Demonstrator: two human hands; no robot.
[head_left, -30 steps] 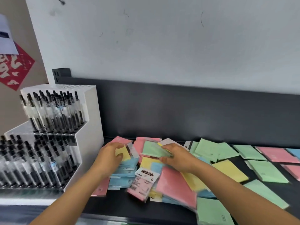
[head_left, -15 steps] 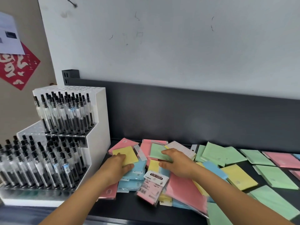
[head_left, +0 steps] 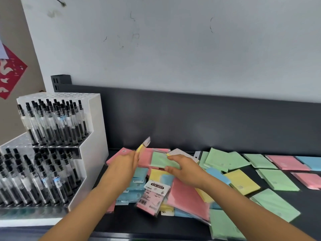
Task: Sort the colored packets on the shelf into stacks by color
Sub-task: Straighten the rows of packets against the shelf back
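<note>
Yellow packet (head_left: 141, 147) now lifts off the pile (head_left: 187, 193), pinched in the left hand's (head_left: 124, 165) grip, while the right hand (head_left: 185, 169) holds a green packet (head_left: 160, 160); sorting is barely begun.

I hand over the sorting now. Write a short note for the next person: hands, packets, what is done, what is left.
Left hand: holds a yellow packet, tilted up on edge.
Right hand: pinches a green packet over the mixed pile.
Done: a blue stack beside the pen rack.
Left: the mixed pile and the loose packets on the shelf to the right, all colors unsorted.
</note>
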